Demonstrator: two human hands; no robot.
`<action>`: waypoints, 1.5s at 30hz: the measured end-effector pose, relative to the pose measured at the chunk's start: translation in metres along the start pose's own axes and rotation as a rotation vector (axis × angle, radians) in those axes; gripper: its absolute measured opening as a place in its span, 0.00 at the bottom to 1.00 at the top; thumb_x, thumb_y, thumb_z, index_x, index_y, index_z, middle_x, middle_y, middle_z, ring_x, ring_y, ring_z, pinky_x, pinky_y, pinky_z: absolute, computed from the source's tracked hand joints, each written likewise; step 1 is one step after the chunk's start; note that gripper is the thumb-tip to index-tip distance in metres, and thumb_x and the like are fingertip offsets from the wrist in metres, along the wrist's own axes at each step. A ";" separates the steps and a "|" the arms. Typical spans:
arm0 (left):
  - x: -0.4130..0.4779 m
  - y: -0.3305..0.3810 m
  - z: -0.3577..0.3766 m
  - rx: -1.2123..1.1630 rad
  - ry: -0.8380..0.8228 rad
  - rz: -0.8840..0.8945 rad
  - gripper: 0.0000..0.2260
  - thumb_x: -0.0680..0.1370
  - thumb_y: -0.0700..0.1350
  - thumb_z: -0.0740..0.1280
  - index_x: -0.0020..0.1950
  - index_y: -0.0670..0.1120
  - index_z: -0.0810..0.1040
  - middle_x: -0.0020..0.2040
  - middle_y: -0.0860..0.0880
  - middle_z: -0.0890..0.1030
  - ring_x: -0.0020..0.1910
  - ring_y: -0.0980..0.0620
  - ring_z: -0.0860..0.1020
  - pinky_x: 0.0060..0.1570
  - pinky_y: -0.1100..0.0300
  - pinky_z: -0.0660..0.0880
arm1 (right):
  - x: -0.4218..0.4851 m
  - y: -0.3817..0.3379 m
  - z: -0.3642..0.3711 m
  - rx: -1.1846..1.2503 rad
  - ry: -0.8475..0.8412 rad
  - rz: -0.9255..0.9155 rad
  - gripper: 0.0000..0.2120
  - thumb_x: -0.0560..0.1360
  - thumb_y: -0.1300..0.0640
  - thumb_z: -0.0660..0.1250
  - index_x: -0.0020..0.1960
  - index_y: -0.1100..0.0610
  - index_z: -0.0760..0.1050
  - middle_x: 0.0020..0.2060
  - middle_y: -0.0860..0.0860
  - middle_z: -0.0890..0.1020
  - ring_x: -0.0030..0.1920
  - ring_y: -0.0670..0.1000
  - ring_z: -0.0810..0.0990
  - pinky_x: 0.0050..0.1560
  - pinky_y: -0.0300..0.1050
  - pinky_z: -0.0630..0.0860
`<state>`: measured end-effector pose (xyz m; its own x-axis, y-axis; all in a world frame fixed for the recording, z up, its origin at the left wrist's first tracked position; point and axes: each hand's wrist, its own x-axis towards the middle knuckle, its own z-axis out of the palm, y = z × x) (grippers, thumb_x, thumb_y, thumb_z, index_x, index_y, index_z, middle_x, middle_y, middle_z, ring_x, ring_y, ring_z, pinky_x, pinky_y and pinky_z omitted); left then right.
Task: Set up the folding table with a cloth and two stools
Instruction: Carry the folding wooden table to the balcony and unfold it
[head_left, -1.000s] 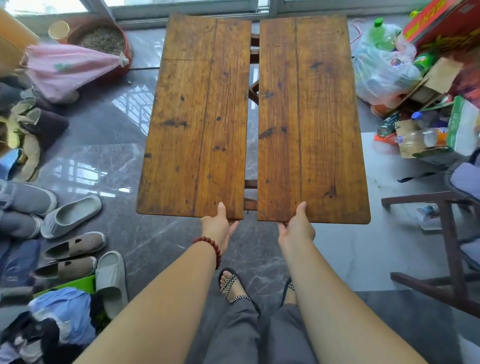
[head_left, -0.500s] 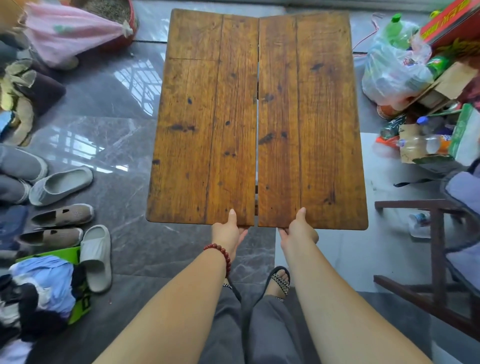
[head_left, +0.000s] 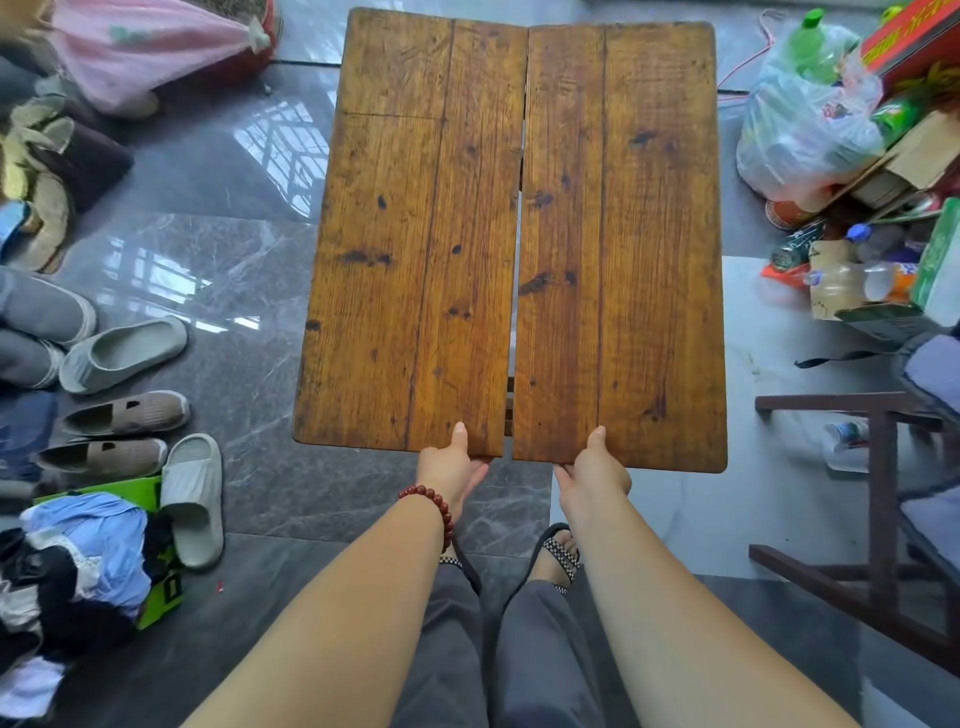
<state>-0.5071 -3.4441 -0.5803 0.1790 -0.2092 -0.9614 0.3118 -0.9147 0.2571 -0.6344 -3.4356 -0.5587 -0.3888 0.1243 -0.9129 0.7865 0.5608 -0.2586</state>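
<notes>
The folding table (head_left: 415, 234) stands in front of me, its two worn wooden halves lying flat with only a thin slit between them. My left hand (head_left: 453, 465) grips the near edge of the left half, thumb on top and fingers underneath. My right hand (head_left: 592, 467) holds the near edge of the right half the same way. A dark wooden stool frame (head_left: 878, 493) stands at the right edge of the view. No cloth for the table shows.
Several shoes and slippers (head_left: 124, 353) lie along the left, with a pile of clothes (head_left: 78, 561) on a green box. A pink bag (head_left: 156, 47) sits at far left. Plastic bags, bottles and boxes (head_left: 810, 119) crowd the far right. My sandalled feet are below the table edge.
The wide gap between the two table halves has closed to a thin slit as both hands brought the halves together. The view has shifted closer over the table.
</notes>
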 end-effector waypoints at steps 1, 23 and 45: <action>0.002 -0.001 -0.003 0.007 0.003 -0.006 0.23 0.80 0.49 0.61 0.68 0.35 0.63 0.43 0.46 0.76 0.47 0.48 0.77 0.53 0.56 0.76 | 0.001 0.003 0.000 0.000 -0.002 0.007 0.24 0.77 0.47 0.64 0.64 0.64 0.68 0.63 0.59 0.75 0.60 0.58 0.78 0.58 0.47 0.75; 0.019 -0.015 -0.009 0.011 -0.070 -0.058 0.28 0.79 0.47 0.63 0.73 0.36 0.57 0.69 0.37 0.69 0.63 0.44 0.75 0.62 0.54 0.73 | 0.030 0.036 0.002 0.078 -0.209 0.054 0.25 0.80 0.55 0.62 0.72 0.64 0.61 0.70 0.61 0.67 0.69 0.57 0.69 0.68 0.48 0.68; 0.057 0.015 -0.014 -0.405 0.084 -0.147 0.55 0.57 0.68 0.74 0.76 0.48 0.54 0.76 0.44 0.58 0.72 0.41 0.61 0.68 0.46 0.64 | 0.054 0.042 0.032 -0.033 -0.239 0.092 0.39 0.67 0.46 0.75 0.71 0.57 0.62 0.68 0.56 0.70 0.67 0.56 0.70 0.64 0.53 0.70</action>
<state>-0.4789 -3.4646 -0.6294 0.1758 -0.0428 -0.9835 0.6774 -0.7196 0.1524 -0.6068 -3.4313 -0.6294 -0.1889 -0.0189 -0.9818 0.7957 0.5829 -0.1643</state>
